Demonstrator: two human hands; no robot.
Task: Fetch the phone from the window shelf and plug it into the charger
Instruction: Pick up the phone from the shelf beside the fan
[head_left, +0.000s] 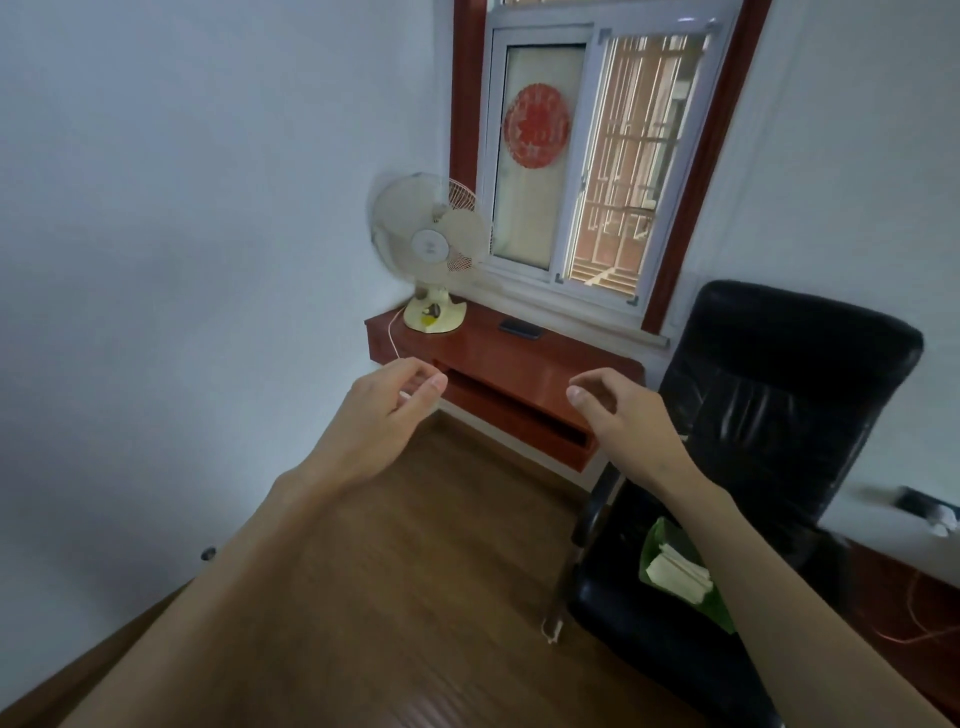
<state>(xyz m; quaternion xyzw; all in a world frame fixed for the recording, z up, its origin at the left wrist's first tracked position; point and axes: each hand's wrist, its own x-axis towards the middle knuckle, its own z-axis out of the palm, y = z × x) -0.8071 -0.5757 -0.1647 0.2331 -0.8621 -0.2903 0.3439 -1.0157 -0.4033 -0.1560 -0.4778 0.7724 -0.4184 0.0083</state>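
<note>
A dark flat phone (520, 328) lies on the reddish-brown wooden window shelf (545, 358), right of the cream plastic table fan (432, 254) standing at the shelf's left end. Behind both is the white-framed sliding window (597, 156). A black leather office chair (753, 441) stands right of the shelf, a green packet of white tissues (680, 571) on its seat.

Both arms stretched forward, left hand (387, 410) and right hand (618, 410) loosely curled, empty

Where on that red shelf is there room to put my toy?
The shelf is bare between the phone and its right end, and along the front edge. The left end is crowded: the fan stands there with its cord hanging off.
</note>
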